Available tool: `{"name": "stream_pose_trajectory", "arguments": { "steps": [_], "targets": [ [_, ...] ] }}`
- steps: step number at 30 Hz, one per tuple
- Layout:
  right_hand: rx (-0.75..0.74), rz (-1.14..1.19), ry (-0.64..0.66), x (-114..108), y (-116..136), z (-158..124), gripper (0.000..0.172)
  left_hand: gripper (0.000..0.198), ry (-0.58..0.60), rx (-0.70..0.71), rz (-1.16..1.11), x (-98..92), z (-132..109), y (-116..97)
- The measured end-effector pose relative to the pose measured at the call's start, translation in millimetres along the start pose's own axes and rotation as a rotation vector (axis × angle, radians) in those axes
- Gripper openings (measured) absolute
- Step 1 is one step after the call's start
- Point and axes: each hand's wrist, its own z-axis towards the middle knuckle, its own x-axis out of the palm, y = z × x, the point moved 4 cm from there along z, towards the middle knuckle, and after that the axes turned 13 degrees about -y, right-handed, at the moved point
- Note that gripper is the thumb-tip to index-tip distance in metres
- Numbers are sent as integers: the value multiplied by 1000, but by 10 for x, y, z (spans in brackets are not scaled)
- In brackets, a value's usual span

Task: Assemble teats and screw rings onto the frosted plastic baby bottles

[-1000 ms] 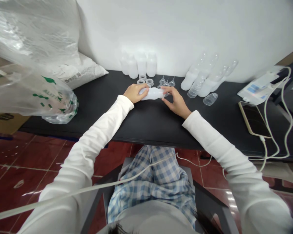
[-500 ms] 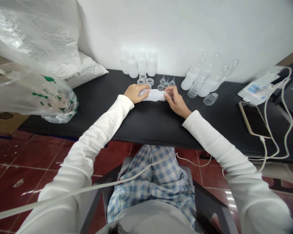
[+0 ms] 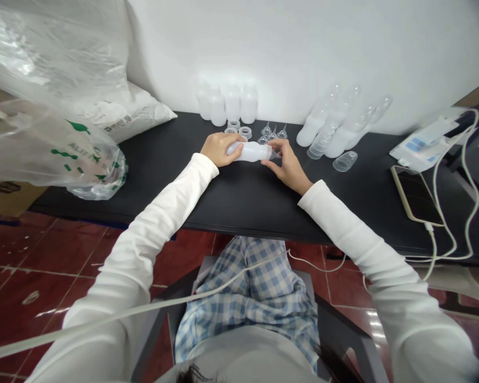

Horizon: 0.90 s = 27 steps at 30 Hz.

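Observation:
My left hand (image 3: 219, 149) is wrapped round the base of a small white plastic bottle (image 3: 250, 151) that lies sideways just above the black table (image 3: 239, 197). My right hand (image 3: 286, 162) pinches a small clear part (image 3: 274, 155) at the bottle's neck. Behind the hands lie a few clear rings (image 3: 239, 130) and small clear funnel-shaped nozzles (image 3: 274, 131). Several upright white bottles (image 3: 226, 103) stand against the white wall.
Stacks of clear caps (image 3: 335, 130) lean on the wall at right, with one loose cap (image 3: 344, 161) in front. A phone (image 3: 417, 194), a white box (image 3: 425, 141) and cables lie far right. Plastic bags (image 3: 56, 133) fill the left.
The bottle has tilted up slightly at the neck and my right hand's fingers have shifted at the bottle's mouth. Both hands stay in place.

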Motion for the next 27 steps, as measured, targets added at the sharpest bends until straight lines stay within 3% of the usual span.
{"name": "stream_pose_trajectory", "arguments": {
  "steps": [7,10,20,27],
  "targets": [
    [-97,-137,-38,-57,110,14,24,44,43,-44,-62,14,8,-52],
    [-107,-175,-30,-69,146,13,18,46,55,-67,-69,7,11,-62],
    [-64,-147,32,-55,2,20,51,44,41,-65,-33,-49,-6,-30],
    [-17,-79,4,-41,-39,22,55,45,35,-98,-43,-29,-10,-34]
  ]
}}
